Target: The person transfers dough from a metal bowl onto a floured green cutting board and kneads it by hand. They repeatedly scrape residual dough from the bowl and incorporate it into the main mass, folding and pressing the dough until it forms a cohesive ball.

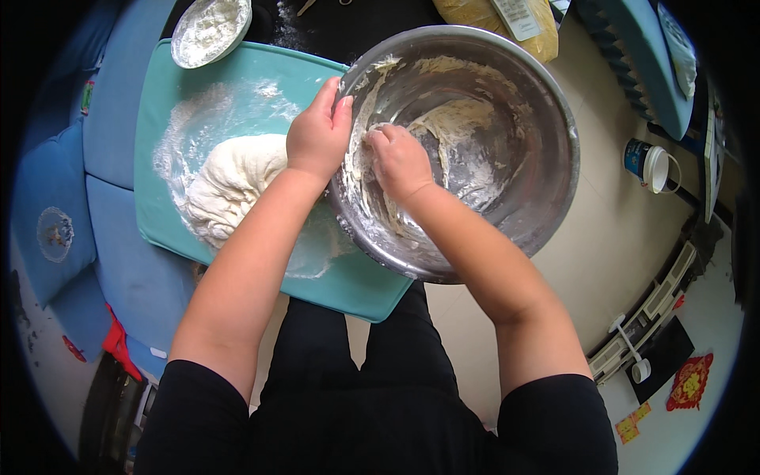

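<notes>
A large metal mixing bowl is tilted over the right part of a teal board, its inner wall smeared with sticky dough and flour. My left hand grips the bowl's left rim, thumb on the inside edge and fingers around the outside. Inside the bowl, my right hand has its fingers curled against the left wall, on the dough residue; whether a scrap is between the fingertips is hidden. A big lump of white dough lies on the floured board, partly behind my left forearm.
A small bowl of flour stands at the board's far left corner. Behind the metal bowl lies a yellow bag. A blue sofa runs along the left, and a white and blue bucket is on the right.
</notes>
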Demonstrator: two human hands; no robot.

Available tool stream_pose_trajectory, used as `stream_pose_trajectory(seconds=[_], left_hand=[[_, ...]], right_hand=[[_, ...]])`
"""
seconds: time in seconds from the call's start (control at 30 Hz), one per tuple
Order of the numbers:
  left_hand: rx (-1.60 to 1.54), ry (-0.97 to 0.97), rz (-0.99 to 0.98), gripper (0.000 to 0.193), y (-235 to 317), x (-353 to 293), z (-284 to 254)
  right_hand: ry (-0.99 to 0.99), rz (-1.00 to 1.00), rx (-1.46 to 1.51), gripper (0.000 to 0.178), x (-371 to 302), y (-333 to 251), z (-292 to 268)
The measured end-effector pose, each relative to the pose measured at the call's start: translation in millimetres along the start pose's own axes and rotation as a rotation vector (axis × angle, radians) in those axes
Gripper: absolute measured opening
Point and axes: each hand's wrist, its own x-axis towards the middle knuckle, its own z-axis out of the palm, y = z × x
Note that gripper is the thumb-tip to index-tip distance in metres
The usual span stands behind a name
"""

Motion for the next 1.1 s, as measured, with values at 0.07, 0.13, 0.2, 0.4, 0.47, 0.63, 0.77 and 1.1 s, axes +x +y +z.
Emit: stream_pose_trajectory(seconds=[0.07, 0.13, 0.2, 0.4, 0.47, 0.63, 0.77, 1.1], left_hand=[[0.031, -0.002, 0.019, 0.035, 6, -3, -3], [0.072, -0.036, -0.012, 0.037, 17, -8, -11], [0.098, -0.020, 0.007, 0.036, 21, -8, -10], [0.051, 0.071, 0.106, 0.032, 22, -11, -4], [0.065, 0.094, 0.101, 0.032, 18, -13, -2], [0.074, 0.038, 0.010, 0.039, 21, -16, -5], [0.087, 0.063, 0.041, 0.038, 25, -15, -4], [0.082, 0.109, 0.020, 0.033, 16, -18, 0]], right_hand=[[0.006, -0.050, -0.129, 0.013, 5, 17, -16], [0.080, 0.128, -0.339, 0.021, 9, 50, -49], [0.259, 0.428, -0.269, 0.022, 2, 82, -81], [0.266, 0.528, -0.452, 0.020, 6, 81, -60], [0.229, 0.543, -0.460, 0.018, 10, 71, -49], [0.232, 0.454, -0.437, 0.014, 9, 44, -22], [0.271, 0.252, -0.341, 0.007, 0, 11, 9], [0.021, 0.304, -0.054, 0.004, -43, -37, 12]])
